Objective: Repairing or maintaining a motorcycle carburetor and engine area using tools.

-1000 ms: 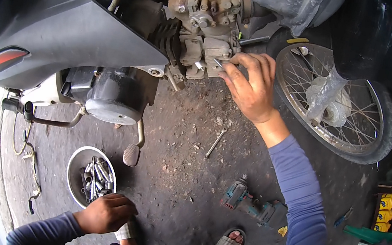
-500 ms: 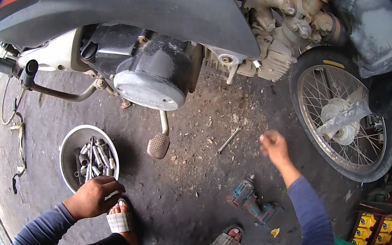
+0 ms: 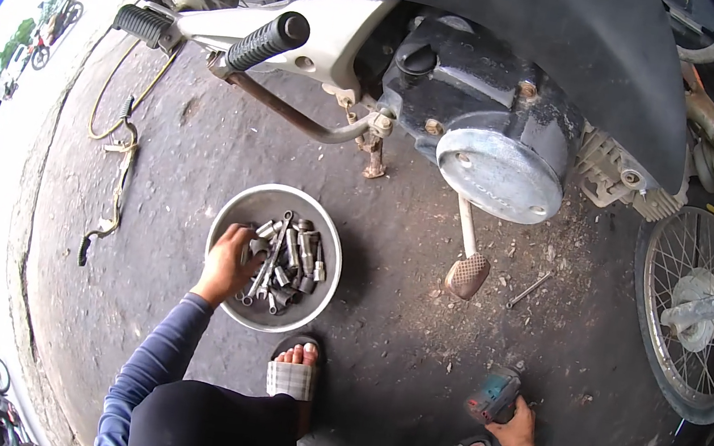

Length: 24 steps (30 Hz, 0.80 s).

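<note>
The person's left forearm is angling up from the lower left, and the left hand [image 3: 227, 267] is dipping over the near-left side of a round metal bowl [image 3: 323, 286], its back facing up and left. Its fingers are curling inward with a narrow gap; whether they are gripping anything, one cannot tell. Just to the right of the fingertips, metal sockets [image 3: 306, 252] and a long wrench [image 3: 275, 253] are lying in a loose heap inside the bowl.

The right forearm is entering low on the right, wrist bent, and the right hand [image 3: 516, 429] is holding a teal and black power drill [image 3: 495, 393], whose body is sitting ahead and to the left of the knuckles. The drill is well apart from the bowl, to its lower right. Beyond both hands, a motorcycle [image 3: 477, 131] is standing across the view, and a second wrench [image 3: 530, 289] is lying on the gritty ground [image 3: 381, 316] near its foot pedal [image 3: 467, 275].
</note>
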Motion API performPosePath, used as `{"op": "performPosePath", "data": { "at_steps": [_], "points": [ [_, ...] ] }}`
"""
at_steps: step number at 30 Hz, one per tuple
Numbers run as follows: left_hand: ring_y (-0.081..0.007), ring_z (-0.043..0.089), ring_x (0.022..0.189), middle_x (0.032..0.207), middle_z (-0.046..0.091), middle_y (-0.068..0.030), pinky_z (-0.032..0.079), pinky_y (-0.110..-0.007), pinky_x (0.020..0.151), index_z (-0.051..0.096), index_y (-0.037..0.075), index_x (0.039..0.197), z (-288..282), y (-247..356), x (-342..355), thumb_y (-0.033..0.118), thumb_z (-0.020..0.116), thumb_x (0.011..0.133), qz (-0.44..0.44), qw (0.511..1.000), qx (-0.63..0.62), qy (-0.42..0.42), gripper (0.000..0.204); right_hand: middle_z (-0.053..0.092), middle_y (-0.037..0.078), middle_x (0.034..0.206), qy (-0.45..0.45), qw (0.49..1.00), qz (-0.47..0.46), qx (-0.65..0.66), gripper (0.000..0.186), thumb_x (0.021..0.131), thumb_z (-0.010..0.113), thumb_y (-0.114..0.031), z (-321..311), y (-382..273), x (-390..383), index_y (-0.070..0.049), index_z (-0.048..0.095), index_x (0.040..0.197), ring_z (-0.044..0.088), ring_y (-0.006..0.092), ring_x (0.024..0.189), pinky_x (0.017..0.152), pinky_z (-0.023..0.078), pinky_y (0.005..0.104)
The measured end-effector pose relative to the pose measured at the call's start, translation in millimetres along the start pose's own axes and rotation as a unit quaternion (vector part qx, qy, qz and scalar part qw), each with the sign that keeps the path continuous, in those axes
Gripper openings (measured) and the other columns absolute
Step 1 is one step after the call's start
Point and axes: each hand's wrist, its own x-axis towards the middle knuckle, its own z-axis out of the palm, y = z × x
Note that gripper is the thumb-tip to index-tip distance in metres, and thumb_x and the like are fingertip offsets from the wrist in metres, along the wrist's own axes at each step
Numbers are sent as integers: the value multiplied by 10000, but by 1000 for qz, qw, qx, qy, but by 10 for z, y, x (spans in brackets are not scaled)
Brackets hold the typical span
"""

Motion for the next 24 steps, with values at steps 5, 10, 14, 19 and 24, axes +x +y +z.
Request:
{"op": "performPosePath", "data": {
  "at_steps": [5, 10, 14, 19, 24],
  "points": [
    [-342, 405, 1260, 1403, 393, -152, 325, -514, 1022, 554, 233, 1248, 194, 123, -42, 319, 748, 664, 291, 894, 278, -197, 622, 612, 272, 1114, -91, 995, -38, -33, 705, 584, 839, -277, 129, -579, -11, 49, 539, 1132, 580, 411, 1084, 910, 489, 425],
    [-236, 502, 974, 974, 568, -58, 376, -419, 800, 678, 117, 855, 3, 36, 128, 249, 677, 664, 184, 881, 364, -240, 232, 680, 209, 924, -89, 982, -147, 76, 571, 592, 847, -276, 39, -981, -221, 6, 596, 1020, 674, 339, 910, 774, 525, 397],
    [-205, 522, 1043, 1006, 578, -34, 384, -403, 891, 667, 119, 1006, 323, 356, 218, 157, 592, 751, 455, 865, 197, -81, 268, 675, 209, 882, -91, 965, -226, 97, 528, 611, 824, -249, 143, -1110, -337, -3, 599, 1021, 662, 387, 844, 737, 535, 412],
    [-253, 542, 966, 962, 590, -54, 389, -393, 835, 620, 99, 977, 233, 701, 508, 114, 623, 727, 400, 897, 95, -163, 251, 670, 171, 822, -66, 931, -312, 177, 428, 651, 782, -207, 391, -1031, -427, -29, 617, 1003, 675, 339, 779, 678, 534, 378],
    [-331, 596, 940, 949, 620, -127, 442, -410, 877, 593, 59, 1103, 98, 933, 419, 74, 664, 714, 403, 889, 17, -217, 396, 685, 135, 889, 39, 935, -329, 128, 406, 683, 784, -203, 435, -988, -475, -35, 629, 1019, 684, 265, 816, 722, 527, 361]
  ]
}}
